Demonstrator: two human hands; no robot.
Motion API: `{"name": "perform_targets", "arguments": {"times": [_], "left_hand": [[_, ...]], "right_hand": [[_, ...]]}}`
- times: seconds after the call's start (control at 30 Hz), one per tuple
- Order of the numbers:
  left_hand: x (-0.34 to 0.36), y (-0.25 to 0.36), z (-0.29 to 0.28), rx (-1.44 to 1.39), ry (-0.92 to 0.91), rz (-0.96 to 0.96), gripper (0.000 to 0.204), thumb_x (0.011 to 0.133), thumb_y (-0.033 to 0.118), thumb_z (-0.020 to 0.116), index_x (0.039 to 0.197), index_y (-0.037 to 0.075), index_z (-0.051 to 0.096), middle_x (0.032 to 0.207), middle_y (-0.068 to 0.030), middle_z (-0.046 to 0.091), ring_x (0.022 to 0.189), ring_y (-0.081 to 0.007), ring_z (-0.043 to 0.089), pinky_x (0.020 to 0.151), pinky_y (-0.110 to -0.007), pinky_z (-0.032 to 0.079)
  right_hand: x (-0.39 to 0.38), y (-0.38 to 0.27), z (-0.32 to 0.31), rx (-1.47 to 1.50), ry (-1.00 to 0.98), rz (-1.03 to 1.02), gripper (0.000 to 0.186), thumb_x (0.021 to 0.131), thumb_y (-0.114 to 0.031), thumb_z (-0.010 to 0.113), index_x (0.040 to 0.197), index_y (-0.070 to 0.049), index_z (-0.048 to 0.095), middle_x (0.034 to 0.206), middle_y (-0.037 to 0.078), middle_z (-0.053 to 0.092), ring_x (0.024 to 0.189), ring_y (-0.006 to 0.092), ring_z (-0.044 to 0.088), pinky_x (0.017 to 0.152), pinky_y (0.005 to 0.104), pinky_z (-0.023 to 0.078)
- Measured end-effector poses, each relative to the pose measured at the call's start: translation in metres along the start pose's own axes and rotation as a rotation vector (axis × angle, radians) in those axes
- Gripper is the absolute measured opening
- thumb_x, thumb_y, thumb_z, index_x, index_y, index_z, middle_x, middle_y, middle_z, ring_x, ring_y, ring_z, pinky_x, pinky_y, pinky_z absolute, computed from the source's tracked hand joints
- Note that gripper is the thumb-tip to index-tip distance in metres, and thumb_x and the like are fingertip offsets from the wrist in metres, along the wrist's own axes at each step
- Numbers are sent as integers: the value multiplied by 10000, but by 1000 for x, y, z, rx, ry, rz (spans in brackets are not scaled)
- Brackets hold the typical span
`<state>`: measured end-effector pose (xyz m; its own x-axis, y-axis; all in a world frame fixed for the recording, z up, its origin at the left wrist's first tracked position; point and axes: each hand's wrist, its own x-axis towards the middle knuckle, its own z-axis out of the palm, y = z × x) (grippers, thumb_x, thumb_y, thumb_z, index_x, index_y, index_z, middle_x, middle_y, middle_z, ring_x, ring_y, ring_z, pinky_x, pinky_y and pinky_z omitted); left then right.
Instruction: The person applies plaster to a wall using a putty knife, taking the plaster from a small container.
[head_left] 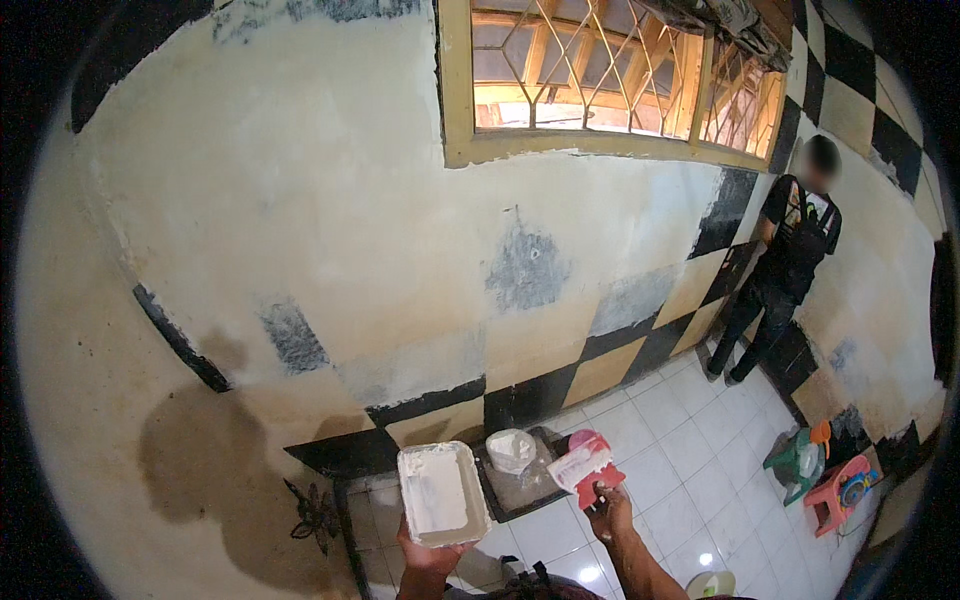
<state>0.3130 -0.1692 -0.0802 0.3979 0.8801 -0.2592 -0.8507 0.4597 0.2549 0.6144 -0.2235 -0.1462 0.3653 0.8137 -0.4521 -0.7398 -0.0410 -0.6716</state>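
Note:
My left hand [428,556] grips a white rectangular tray [480,490] by its near edge, with whitish paste spread over its inside. In my right hand [611,512] is a red putty scraper [599,489], its broad blade [580,466] coated with white paste. The scraper is held to the right of the tray, apart from it. Beyond both hands, on the floor, a white tub [510,452] of paste stands on a dark-rimmed grey board or tray [515,490]. Part of a pink object [590,440] shows behind the scraper blade; its kind is hidden.
Ahead rises a checkered wall [400,240] with pale smeared areas and a grilled window [600,90]. A person in dark clothes [790,250] stands in the far right corner. A green container [797,465] and a pink stool [838,495] stand on the white tiled floor [690,470].

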Motion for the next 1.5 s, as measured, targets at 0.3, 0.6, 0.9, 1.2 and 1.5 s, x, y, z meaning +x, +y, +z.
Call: {"name": "perform_targets", "arguments": {"times": [0.3, 0.6, 0.9, 1.2, 1.5], "left_hand": [[-21, 34, -28, 39, -100, -160, 625, 858, 555, 465, 1366, 190, 469, 1363, -91, 499, 1218, -355, 505, 958, -605, 416], [-41, 73, -51, -27, -77, -246, 650, 835, 555, 476, 1361, 172, 473, 1349, -105, 516, 1190, -373, 531, 909, -632, 450], [-61, 100, -57, -13, -93, -236, 588, 870, 527, 440, 1329, 166, 509, 1300, -115, 559, 1113, -376, 589, 833, -613, 505], [-75, 109, -65, -23, -141, -208, 592, 876, 532, 459, 1347, 174, 486, 1322, -112, 540, 1162, -358, 556, 865, -595, 494], [-75, 105, -57, 37, -80, -152, 647, 842, 590, 455, 1344, 183, 487, 1317, -90, 543, 1171, -348, 547, 880, -609, 474]], "right_hand": [[-34, 36, 34, 160, 17, -119, 417, 843, -117, 588, 1248, -109, 489, 1111, 49, 555, 1084, 241, 526, 902, 428, 447], [-67, 82, 63, 215, 60, -105, 433, 871, -133, 583, 1290, -132, 470, 1217, 33, 533, 1118, 229, 513, 940, 424, 419], [-105, 92, 124, 225, -27, -166, 209, 867, -214, 598, 1071, -188, 558, 1013, -73, 595, 982, 143, 560, 823, 367, 407], [-122, 97, 171, 178, -172, -251, 250, 900, -174, 563, 1143, -134, 524, 1065, -16, 607, 1022, 178, 591, 857, 398, 490], [-142, 96, 214, 212, -257, -240, 354, 905, -121, 581, 1242, -62, 486, 1134, 38, 599, 1022, 191, 604, 842, 355, 517]]}}
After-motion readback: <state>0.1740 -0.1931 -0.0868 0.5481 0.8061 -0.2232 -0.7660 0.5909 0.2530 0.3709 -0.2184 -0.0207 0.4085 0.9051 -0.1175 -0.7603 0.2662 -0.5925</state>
